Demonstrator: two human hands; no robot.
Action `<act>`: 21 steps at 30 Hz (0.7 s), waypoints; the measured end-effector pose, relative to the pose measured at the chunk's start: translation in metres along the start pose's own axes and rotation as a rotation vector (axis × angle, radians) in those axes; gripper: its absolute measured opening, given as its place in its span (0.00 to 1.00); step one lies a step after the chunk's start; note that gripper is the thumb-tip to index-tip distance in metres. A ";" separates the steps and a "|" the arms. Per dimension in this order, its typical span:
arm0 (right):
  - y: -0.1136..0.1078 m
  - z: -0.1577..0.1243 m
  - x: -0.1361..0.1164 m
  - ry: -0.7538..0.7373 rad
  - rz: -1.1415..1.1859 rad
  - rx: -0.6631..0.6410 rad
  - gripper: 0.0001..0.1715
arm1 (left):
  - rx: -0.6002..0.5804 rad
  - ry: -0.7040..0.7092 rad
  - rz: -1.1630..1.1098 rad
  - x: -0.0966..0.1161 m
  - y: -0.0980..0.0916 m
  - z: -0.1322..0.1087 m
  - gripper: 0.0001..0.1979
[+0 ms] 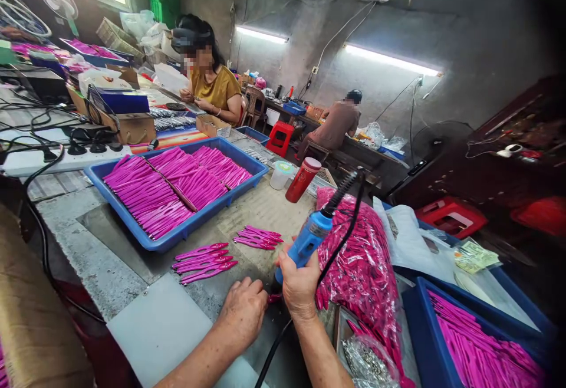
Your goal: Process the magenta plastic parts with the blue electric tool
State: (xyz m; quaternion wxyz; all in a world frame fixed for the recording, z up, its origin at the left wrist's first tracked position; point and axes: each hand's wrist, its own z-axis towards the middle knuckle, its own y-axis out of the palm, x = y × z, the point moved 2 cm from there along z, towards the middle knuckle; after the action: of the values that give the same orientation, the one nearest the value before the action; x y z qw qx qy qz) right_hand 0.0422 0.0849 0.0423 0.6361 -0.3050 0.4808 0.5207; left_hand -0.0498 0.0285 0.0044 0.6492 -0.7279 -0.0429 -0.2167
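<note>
My right hand point(300, 282) is wrapped round a blue electric screwdriver point(306, 240), tilted with its tip down and its cord rising from the top. Beside it, my left hand point(244, 310) is closed low over the table. From under its fingers pokes the dark pink end of a slim pink piece point(275, 298), right below the screwdriver's tip; the rest is hidden. Just beyond my left hand lie a row of slim pink pieces point(204, 262) with dark red ends and a second small group of pink pieces point(257, 237).
A blue tray point(230, 199) of pink pieces stands ahead. At right are a clear bag of pink parts point(358, 258), a bag of small metal parts point(369, 361) and a blue bin point(427, 323). A red flask point(303, 179) stands beyond. Two people point(221, 90) sit farther back.
</note>
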 end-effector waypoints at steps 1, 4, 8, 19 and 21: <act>-0.003 -0.001 -0.003 0.014 0.039 0.024 0.21 | 0.003 -0.001 0.005 0.000 0.000 0.000 0.12; -0.012 -0.008 -0.013 0.040 0.149 0.106 0.24 | 0.006 0.012 0.023 0.000 0.002 -0.001 0.11; -0.029 -0.016 -0.022 0.034 0.223 0.186 0.24 | -0.001 0.048 0.068 0.006 0.007 -0.003 0.10; -0.084 -0.010 -0.024 0.104 0.285 0.360 0.23 | 0.254 -0.171 0.141 -0.041 -0.032 -0.014 0.10; -0.092 -0.010 -0.019 0.135 0.308 0.396 0.22 | 0.267 -0.229 0.142 -0.056 -0.043 -0.016 0.10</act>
State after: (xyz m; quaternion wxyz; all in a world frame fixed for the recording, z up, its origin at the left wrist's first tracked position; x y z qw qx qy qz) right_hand 0.1269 0.0441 0.0465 0.5631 -0.1319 0.6555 0.4857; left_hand -0.1194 0.0316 0.0243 0.7446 -0.6562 -0.0934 -0.0786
